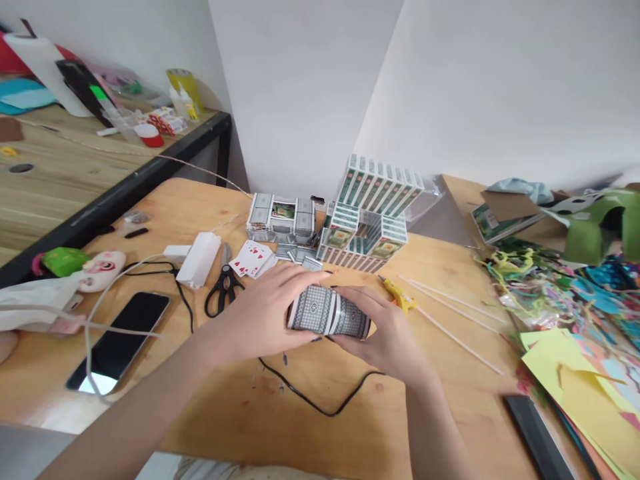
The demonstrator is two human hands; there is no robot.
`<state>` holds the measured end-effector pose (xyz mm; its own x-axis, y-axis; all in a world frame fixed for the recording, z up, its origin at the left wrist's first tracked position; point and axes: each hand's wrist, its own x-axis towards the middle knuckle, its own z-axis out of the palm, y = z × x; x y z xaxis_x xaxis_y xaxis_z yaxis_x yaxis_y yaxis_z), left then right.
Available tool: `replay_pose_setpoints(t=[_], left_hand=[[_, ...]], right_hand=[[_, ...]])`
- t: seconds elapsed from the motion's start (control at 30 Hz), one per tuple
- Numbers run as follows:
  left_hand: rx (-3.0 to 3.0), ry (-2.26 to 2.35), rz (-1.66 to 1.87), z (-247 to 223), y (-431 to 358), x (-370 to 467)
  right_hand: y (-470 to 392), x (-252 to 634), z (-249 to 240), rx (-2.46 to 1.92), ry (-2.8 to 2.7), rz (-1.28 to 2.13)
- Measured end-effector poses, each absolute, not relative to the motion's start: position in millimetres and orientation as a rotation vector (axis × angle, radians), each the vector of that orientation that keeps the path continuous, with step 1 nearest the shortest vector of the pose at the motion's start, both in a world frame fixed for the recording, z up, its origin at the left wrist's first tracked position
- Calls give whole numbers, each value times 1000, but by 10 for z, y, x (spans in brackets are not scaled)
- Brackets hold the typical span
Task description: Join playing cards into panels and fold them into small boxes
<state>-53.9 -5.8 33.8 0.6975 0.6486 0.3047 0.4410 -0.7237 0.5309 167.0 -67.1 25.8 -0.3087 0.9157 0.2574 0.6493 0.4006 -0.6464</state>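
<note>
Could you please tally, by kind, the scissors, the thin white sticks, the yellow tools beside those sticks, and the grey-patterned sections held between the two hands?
Scissors: 1 pair
Thin white sticks: 3
Yellow tool: 1
Grey-patterned sections between left hand and right hand: 2
Total: 7

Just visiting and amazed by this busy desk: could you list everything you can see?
Table: one, brown, centre
Card bundle: two sections, grey, centre
Scissors: one, black, left of centre
Loose cards: several, white with red hearts, beside scissors
Phone: one, black, left
Cables: several, black and white, scattered
Card structure: one, grey, back
Card boxes: many, green-white, back
Glue gun: one, yellow, right of centre
Sticks: three, white, right
Paper sheets: several, mostly yellow, lower right
Craft scraps: many, multicoloured, far right
Roll: one, white, side table
Left hand and right hand: one each, bare, on bundle
</note>
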Motion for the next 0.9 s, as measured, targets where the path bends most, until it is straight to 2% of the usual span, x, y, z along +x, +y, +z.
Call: replay_pose_setpoints(t=[0.3, 0.47, 0.67, 0.9], left_hand=[[2208, 873, 626, 307, -30, -590], [2289, 908, 670, 394, -66, -495], [2474, 874, 555, 392, -126, -338], [2566, 815, 555, 213, 45, -470]], right_hand=[[-635, 1768, 203, -1259, -1986, 700], [-667, 1698, 183, -1416, -2032, 649], [-700, 1587, 163, -1559, -2011, 624], [-679, 1781, -239, -1480, -1815, 845]])
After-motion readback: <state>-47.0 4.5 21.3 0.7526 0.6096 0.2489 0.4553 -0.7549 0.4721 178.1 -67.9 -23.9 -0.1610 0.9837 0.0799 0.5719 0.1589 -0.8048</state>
